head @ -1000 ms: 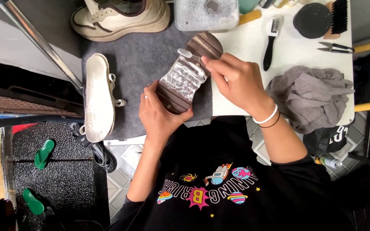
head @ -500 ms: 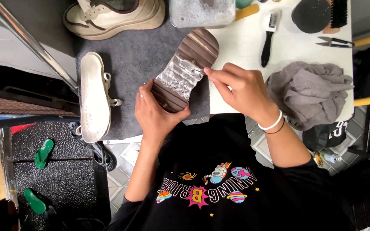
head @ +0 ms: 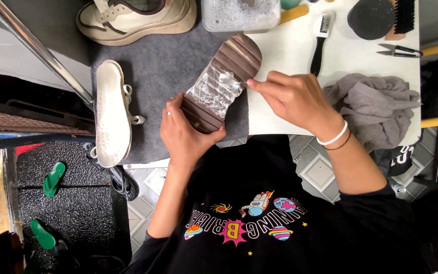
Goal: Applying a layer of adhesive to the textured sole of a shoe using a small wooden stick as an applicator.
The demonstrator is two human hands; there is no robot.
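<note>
On the grey felt mat (head: 163, 66) at the surface's near edge, I noted the brown ribbed shoe sole (head: 221, 83) lying tread-up, its middle slick with white foam; my left hand (head: 186, 134) clasped its heel end, and my right hand (head: 292, 99) pinched a small, foam-hidden brush against the lather. I judged the wet rubber liable to slip from the left hand, and suds could run onto the absorbent mat toward the cream sneaker (head: 112, 114) lying nearby.
</note>
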